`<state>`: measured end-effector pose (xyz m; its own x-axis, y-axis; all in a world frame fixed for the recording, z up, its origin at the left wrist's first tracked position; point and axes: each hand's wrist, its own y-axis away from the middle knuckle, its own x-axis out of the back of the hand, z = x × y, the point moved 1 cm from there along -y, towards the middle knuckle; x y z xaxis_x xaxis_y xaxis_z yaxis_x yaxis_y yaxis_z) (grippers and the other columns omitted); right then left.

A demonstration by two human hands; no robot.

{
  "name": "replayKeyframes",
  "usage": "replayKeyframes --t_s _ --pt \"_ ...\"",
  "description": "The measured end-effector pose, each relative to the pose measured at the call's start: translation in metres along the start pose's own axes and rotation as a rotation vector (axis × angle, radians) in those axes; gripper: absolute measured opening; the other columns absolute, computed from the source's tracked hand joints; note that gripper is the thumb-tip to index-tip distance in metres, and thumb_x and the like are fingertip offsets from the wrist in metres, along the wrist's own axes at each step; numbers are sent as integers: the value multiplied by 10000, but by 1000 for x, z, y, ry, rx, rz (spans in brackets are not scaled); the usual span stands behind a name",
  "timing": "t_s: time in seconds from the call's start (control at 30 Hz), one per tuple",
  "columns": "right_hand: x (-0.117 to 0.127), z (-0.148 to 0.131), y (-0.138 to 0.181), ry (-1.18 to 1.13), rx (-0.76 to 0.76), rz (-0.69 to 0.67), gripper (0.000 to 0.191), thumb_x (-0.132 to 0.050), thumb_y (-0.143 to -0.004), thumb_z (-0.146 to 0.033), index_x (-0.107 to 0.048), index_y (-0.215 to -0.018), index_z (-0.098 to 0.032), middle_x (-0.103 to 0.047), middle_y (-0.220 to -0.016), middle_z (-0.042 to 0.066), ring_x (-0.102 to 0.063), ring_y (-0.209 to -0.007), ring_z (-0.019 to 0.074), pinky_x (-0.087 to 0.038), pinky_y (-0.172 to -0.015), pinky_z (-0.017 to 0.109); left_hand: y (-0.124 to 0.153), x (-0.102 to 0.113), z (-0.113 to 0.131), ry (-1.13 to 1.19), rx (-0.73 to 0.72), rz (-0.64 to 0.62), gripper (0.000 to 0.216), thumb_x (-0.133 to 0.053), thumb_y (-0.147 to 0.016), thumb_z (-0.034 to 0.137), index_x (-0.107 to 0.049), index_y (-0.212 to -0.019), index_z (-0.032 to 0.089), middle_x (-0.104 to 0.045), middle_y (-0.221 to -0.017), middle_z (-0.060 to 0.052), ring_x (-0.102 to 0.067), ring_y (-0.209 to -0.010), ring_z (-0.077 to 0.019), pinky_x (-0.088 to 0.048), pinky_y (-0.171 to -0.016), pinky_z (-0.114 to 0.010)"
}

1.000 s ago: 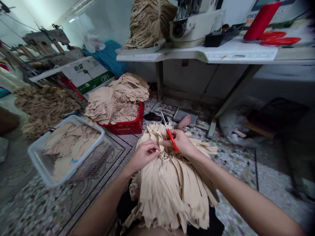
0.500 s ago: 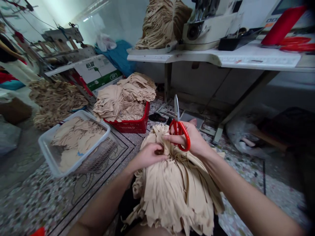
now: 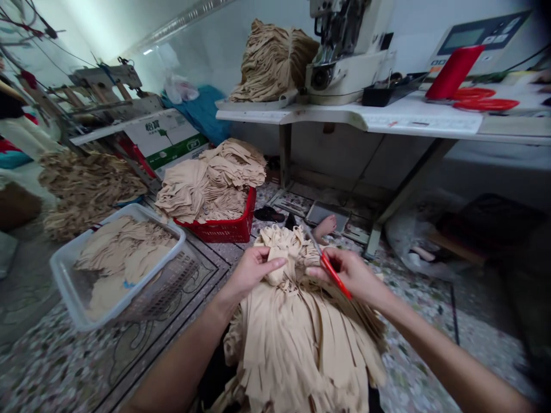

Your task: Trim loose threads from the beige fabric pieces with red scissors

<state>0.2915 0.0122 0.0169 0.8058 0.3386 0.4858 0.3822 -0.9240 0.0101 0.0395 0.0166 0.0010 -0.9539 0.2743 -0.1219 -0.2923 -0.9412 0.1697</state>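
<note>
A thick bundle of beige fabric strips [image 3: 301, 338] lies over my lap. My left hand [image 3: 253, 269] pinches a folded piece at the top of the bundle, thumb pressed on it. My right hand [image 3: 353, 275] is closed round red-handled scissors [image 3: 333, 274], whose blades point up and left into the fabric near my left thumb. A bare foot [image 3: 323, 225] shows just beyond the bundle.
A clear plastic tray [image 3: 69, 287] holding beige pieces sits at left. A red basket [image 3: 228, 229] heaped with fabric stands behind it. A white table [image 3: 387, 117] with a sewing machine [image 3: 344, 57] and a fabric stack [image 3: 271, 63] is ahead. A cardboard box [image 3: 163, 137] and more fabric piles [image 3: 86, 183] lie left.
My right hand has lowered the scissors from pointing upward to lying against the bundle's top. My left hand has taken a firmer pinch on a folded piece.
</note>
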Motion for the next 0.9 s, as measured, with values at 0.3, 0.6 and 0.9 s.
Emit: replayKeyframes --t_s 0.3,0.6,0.9 --pt "2 7 26 653 37 -186 405 -567 -917 -626 -537 -855 -227 -639 -721 35 -564 -621 211 -246 -566 291 3 -9 -1 69 49 -29 365 -885 -722 412 -799 -923 120 -767 -897 -76 -675 -766 -167 -514 -747 -258" --pt "-1 0 14 638 82 -210 431 -575 -903 -649 -539 -828 -226 -654 -723 35 -558 -611 200 -234 -562 280 9 -12 -3 64 85 -87 370 -885 -714 397 -805 -929 106 -757 -855 -75 -648 -733 -149 -484 -731 -239" --pt "-1 10 14 642 24 -198 497 -581 -899 -681 -588 -722 -217 -628 -629 35 -563 -589 195 -218 -551 290 10 -11 -10 66 100 -82 355 -875 -742 386 -806 -945 103 -769 -894 -92 -674 -774 -165 -503 -769 -254"
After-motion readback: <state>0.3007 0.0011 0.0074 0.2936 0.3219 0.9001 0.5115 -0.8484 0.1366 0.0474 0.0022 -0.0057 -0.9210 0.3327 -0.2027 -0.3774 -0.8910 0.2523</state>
